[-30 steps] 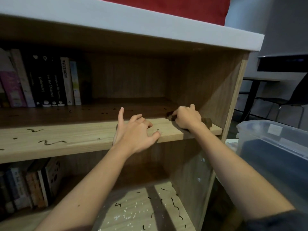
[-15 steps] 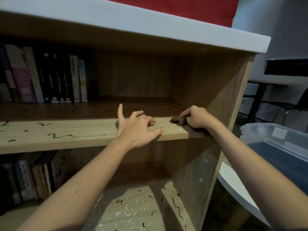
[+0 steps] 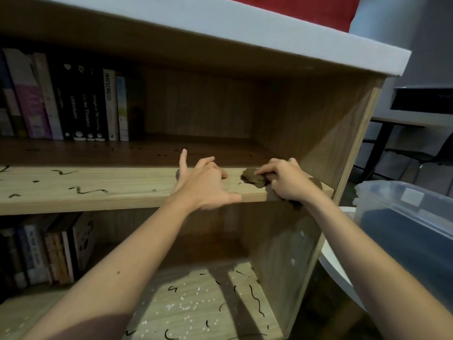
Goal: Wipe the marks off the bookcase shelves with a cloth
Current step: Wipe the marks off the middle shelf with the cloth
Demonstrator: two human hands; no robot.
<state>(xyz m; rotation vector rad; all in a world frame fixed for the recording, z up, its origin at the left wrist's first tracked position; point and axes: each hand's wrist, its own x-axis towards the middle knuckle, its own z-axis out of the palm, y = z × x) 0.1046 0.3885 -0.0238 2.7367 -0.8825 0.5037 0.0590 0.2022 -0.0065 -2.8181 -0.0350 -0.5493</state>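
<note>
Brown cloth (image 3: 253, 178) lies bunched on the middle shelf (image 3: 103, 190) of a wooden bookcase (image 3: 318, 133), close to the shelf's right end. The right hand (image 3: 286, 179) grips it with curled fingers and presses it onto the board; part of the fabric hangs over the front edge under the wrist. Just to the left, the left hand (image 3: 203, 184) rests on the same shelf holding nothing, fingers loosely spread, one raised, thumb against the front edge. Dark squiggly marks (image 3: 87, 190) cross the light wood further left, and small dark flecks dot the shaded back part of the board. Upright books (image 3: 85, 106) fill the rear left. The lower shelf (image 3: 152, 312) carries more black squiggles (image 3: 256, 300) and white specks (image 3: 186, 306), with another row of books (image 3: 49, 253) on its left. A translucent plastic bin (image 3: 404, 217) stands beside the bookcase on the right.
</note>
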